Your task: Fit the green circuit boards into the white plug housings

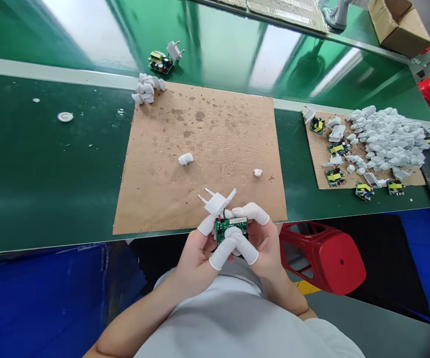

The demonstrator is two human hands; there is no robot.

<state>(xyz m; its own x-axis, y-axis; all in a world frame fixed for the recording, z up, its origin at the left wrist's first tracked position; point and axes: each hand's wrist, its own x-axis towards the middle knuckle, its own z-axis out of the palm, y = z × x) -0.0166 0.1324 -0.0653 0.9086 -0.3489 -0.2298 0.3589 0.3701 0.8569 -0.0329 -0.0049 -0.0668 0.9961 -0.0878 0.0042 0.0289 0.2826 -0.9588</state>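
Both hands meet at the near edge of the cardboard sheet, white finger cots on several fingertips. Between them is a green circuit board (pixel 240 224), held by my left hand (pixel 200 248) on one side and my right hand (pixel 265 243) on the other. The two thumbs press on its face and partly cover it. A white two-pin plug housing (pixel 215 203) sits just beyond the board, joined to it by short red and black wires, its pins pointing up and left. Fingers hide the board's underside.
The cardboard sheet (pixel 207 124) bears a white roll (pixel 185 159) and a small white lump (pixel 258 172). White pieces (pixel 148 89) are heaped at its far left corner; behind lies another board with plug (pixel 161 62). Rightward are a large white pile (pixel 390 136), several boards and a red stool (pixel 340 261).
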